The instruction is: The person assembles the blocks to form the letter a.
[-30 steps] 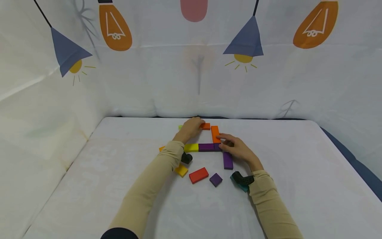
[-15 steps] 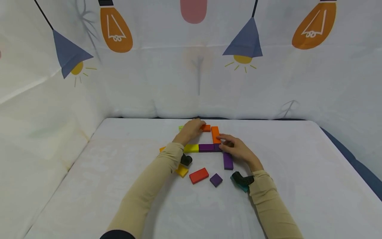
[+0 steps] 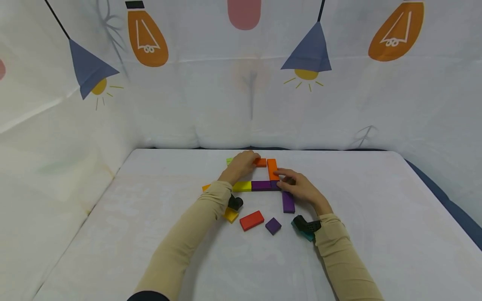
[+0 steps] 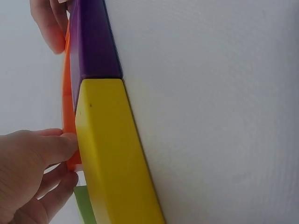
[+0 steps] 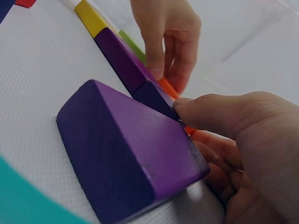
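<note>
Left fingers pinch one orange block; right fingers touch another.

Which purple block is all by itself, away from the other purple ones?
The small square purple block, to the right of the red rectangular block; the other purple blocks sit together by the right hand.

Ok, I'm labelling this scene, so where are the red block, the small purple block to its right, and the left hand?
Red block (image 3: 251, 220), head view: its top face.
Small purple block (image 3: 273, 225), head view: its top face.
Left hand (image 3: 242, 164), head view: back of the hand.
</note>
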Action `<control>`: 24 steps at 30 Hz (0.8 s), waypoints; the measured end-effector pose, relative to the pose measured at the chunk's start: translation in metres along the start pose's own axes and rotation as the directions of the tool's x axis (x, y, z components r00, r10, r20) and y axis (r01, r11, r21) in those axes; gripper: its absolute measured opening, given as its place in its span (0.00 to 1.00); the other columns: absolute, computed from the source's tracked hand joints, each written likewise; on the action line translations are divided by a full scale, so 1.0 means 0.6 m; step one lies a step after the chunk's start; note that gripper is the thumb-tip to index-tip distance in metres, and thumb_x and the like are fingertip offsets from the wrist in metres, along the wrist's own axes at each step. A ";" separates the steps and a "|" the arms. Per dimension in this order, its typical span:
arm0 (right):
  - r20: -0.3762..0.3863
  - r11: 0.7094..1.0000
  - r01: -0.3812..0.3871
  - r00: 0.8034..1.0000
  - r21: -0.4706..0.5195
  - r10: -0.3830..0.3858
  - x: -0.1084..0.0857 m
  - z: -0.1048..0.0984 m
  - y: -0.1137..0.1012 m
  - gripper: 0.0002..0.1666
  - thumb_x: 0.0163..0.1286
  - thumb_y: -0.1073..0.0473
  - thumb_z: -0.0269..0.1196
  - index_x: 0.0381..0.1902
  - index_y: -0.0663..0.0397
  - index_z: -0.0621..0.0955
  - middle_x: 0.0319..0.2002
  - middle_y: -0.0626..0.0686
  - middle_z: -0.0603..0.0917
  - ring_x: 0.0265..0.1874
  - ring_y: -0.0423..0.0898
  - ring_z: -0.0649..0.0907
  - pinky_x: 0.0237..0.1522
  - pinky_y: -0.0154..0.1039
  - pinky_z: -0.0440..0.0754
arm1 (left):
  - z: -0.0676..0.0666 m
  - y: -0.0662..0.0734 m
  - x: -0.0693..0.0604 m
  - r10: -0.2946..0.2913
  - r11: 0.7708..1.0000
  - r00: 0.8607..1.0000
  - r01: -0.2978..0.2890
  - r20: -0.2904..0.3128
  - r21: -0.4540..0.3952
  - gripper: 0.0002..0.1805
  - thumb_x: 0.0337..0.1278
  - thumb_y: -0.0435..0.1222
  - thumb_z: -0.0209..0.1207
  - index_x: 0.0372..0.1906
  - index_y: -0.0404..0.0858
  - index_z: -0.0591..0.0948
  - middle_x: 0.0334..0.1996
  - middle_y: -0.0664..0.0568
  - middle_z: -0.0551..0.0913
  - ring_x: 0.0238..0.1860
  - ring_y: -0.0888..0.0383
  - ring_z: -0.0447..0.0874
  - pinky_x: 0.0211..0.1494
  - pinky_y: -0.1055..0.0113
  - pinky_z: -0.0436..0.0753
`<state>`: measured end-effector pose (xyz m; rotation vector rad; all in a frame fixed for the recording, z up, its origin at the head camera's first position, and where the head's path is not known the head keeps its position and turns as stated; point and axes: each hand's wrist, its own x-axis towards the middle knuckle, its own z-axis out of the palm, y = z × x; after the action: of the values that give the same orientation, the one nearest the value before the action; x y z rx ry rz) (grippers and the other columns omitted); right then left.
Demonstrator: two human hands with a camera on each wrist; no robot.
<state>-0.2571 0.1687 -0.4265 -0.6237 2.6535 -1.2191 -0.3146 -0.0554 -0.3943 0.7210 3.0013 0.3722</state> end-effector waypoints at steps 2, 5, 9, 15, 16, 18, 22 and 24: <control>0.000 1.000 -0.007 1.000 0.008 0.007 0.000 0.000 0.001 0.27 0.68 0.53 0.59 0.64 0.49 0.72 0.60 0.58 0.75 0.47 0.52 0.77 0.51 0.45 0.76 | 0.000 0.001 -0.001 -0.004 1.000 1.000 0.004 0.005 -0.008 0.18 0.64 0.32 0.55 0.58 0.39 0.77 0.51 0.48 0.81 0.51 0.54 0.78 0.60 0.63 0.76; 0.006 1.000 -0.008 1.000 0.010 0.008 0.000 0.000 0.000 0.27 0.68 0.52 0.59 0.64 0.48 0.72 0.60 0.58 0.76 0.47 0.51 0.77 0.50 0.45 0.76 | 0.000 0.002 -0.003 -0.014 1.000 1.000 0.014 0.014 -0.014 0.19 0.64 0.32 0.54 0.59 0.39 0.76 0.52 0.48 0.80 0.51 0.54 0.78 0.60 0.64 0.76; 0.008 1.000 -0.008 1.000 0.005 0.008 0.000 -0.001 -0.003 0.28 0.68 0.51 0.58 0.65 0.48 0.71 0.58 0.58 0.76 0.47 0.51 0.77 0.49 0.43 0.76 | 0.001 0.002 -0.003 -0.014 1.000 1.000 0.014 0.013 -0.012 0.19 0.64 0.32 0.55 0.59 0.39 0.76 0.53 0.48 0.80 0.51 0.54 0.78 0.60 0.64 0.76; 0.012 1.000 -0.002 1.000 0.005 0.002 -0.001 0.000 -0.001 0.28 0.69 0.51 0.58 0.65 0.49 0.71 0.59 0.58 0.76 0.47 0.50 0.77 0.49 0.42 0.75 | 0.005 0.000 -0.002 -0.004 1.000 1.000 0.004 0.010 0.003 0.19 0.64 0.33 0.55 0.59 0.39 0.76 0.52 0.48 0.81 0.51 0.54 0.78 0.60 0.64 0.76; 0.012 1.000 -0.001 1.000 0.004 0.001 -0.001 0.000 -0.001 0.28 0.69 0.51 0.58 0.65 0.49 0.71 0.58 0.58 0.76 0.47 0.50 0.77 0.49 0.42 0.76 | 0.005 0.000 -0.002 -0.002 1.000 1.000 0.002 0.009 0.005 0.19 0.64 0.33 0.55 0.59 0.39 0.76 0.52 0.48 0.81 0.51 0.54 0.79 0.60 0.64 0.76; 0.012 1.000 0.000 1.000 0.001 0.000 -0.002 0.000 0.000 0.28 0.69 0.50 0.58 0.65 0.48 0.71 0.57 0.58 0.77 0.46 0.50 0.77 0.48 0.42 0.76 | 0.005 0.000 -0.002 -0.002 1.000 1.000 0.001 0.009 0.006 0.19 0.64 0.33 0.55 0.59 0.39 0.76 0.52 0.48 0.81 0.51 0.54 0.78 0.60 0.64 0.76; 0.012 1.000 -0.006 1.000 -0.003 0.006 -0.001 -0.001 0.000 0.28 0.69 0.50 0.58 0.65 0.48 0.71 0.56 0.58 0.78 0.46 0.50 0.77 0.49 0.42 0.76 | 0.005 0.001 -0.003 0.004 1.000 1.000 -0.004 0.014 0.008 0.19 0.64 0.33 0.55 0.60 0.39 0.75 0.53 0.48 0.80 0.52 0.54 0.78 0.61 0.64 0.75; 0.012 1.000 -0.008 1.000 -0.003 0.008 -0.001 -0.001 -0.001 0.28 0.69 0.50 0.58 0.65 0.47 0.71 0.57 0.57 0.77 0.46 0.50 0.77 0.49 0.43 0.76 | 0.004 0.001 -0.004 0.008 1.000 1.000 -0.008 0.015 0.007 0.20 0.64 0.33 0.55 0.60 0.39 0.75 0.53 0.48 0.80 0.53 0.54 0.78 0.62 0.64 0.75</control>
<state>-0.2565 0.1689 -0.4258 -0.6181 2.6463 -1.2052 -0.3120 -0.0550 -0.3966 0.7333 2.9884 0.3547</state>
